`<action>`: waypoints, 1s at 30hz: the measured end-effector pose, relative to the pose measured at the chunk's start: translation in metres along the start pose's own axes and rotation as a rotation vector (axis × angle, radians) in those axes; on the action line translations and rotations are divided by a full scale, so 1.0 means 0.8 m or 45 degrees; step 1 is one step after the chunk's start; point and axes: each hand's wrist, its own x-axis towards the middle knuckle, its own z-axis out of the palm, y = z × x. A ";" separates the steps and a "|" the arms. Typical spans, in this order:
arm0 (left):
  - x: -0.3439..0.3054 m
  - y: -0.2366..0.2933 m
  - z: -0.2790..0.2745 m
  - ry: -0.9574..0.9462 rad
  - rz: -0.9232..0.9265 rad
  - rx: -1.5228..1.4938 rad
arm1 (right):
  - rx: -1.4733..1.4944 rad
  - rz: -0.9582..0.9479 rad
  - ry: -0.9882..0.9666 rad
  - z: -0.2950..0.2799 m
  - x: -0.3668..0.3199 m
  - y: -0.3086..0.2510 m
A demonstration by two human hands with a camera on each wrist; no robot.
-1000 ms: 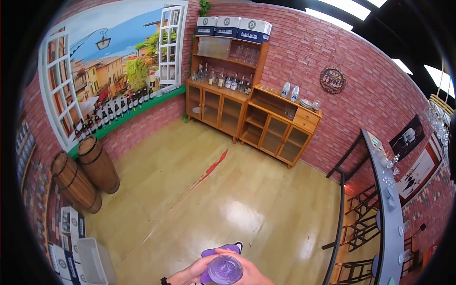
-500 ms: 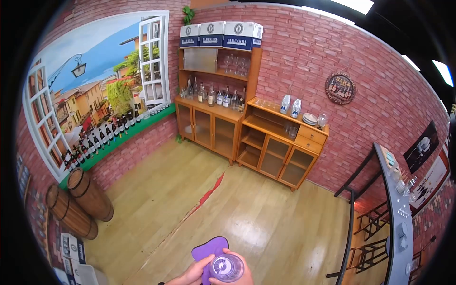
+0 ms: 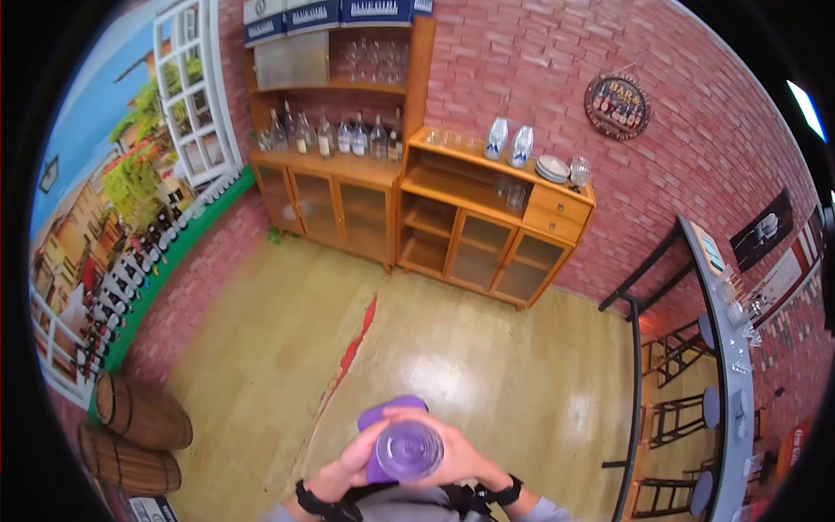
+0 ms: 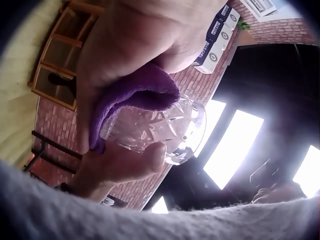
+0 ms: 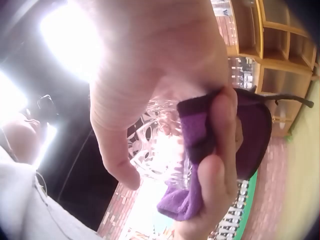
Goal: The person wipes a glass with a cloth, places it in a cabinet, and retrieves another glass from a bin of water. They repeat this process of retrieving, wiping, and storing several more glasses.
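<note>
Rocking the black wrist straps and soft greys combo
So the left hand (image 3: 357, 454) and right hand (image 3: 454, 448) are both going bare, with a chunky left strap (image 3: 315, 501) and a matching right strap (image 3: 506, 493) wrapping the wrists, both in black. Pale grey sleeves (image 3: 544, 511) are starting just behind those, with more grey clothing (image 3: 404, 505) showing at the bottom edge and some dark bits (image 3: 463, 499) sitting beside it, too cut off to tell what. Up close in the left wrist view, grey fabric (image 4: 125, 220) is looking properly fuzzy, while the right wrist view's pale fabric (image 5: 22, 200) is coming out nearly white.
</note>
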 end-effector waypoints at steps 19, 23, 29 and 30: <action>0.142 0.222 -0.001 -0.021 0.797 1.161 | -0.010 0.346 0.699 -0.099 0.222 0.074; 0.206 0.256 -0.007 -0.151 0.884 1.041 | 0.044 0.307 0.437 -0.153 0.248 0.097; 0.340 0.341 -0.009 -0.540 -0.474 -0.412 | -0.128 -0.003 0.228 -0.249 0.315 0.116; 0.350 0.359 0.011 -0.261 -0.554 -0.377 | -0.130 -0.054 0.263 -0.263 0.325 0.119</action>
